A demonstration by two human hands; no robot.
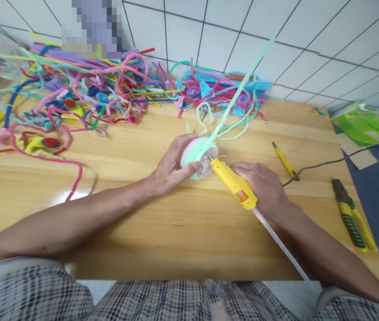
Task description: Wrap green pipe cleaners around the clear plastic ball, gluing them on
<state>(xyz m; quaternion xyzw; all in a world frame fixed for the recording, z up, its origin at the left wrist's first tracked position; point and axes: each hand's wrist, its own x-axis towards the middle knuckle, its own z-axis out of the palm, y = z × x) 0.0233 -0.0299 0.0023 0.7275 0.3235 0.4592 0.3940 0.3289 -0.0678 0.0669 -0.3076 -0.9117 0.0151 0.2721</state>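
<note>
My left hand (175, 164) is closed around a small round piece wound with pale green and lilac pipe cleaners (192, 154), thumb pressed on its near side. A clear, shiny part shows on its right. Long mint-green pipe cleaners (233, 101) run up and away from it, and some loop back onto the table. In my right hand (259, 185) is a yellow hot glue gun (232, 180), with a clear glue stick (281, 245) trailing from its back end. Its nozzle meets the round piece, or nearly so. My right fingers are partly hidden behind the gun.
Tangled, colourful pipe cleaners (92, 84) cover the back left of the wooden table (142, 240); a bluish bundle (259, 86) lies against the tiled wall. On the right are a yellow cutter (283, 159), pliers (349, 214), a black cord (323, 166) and a green bag (366, 122).
</note>
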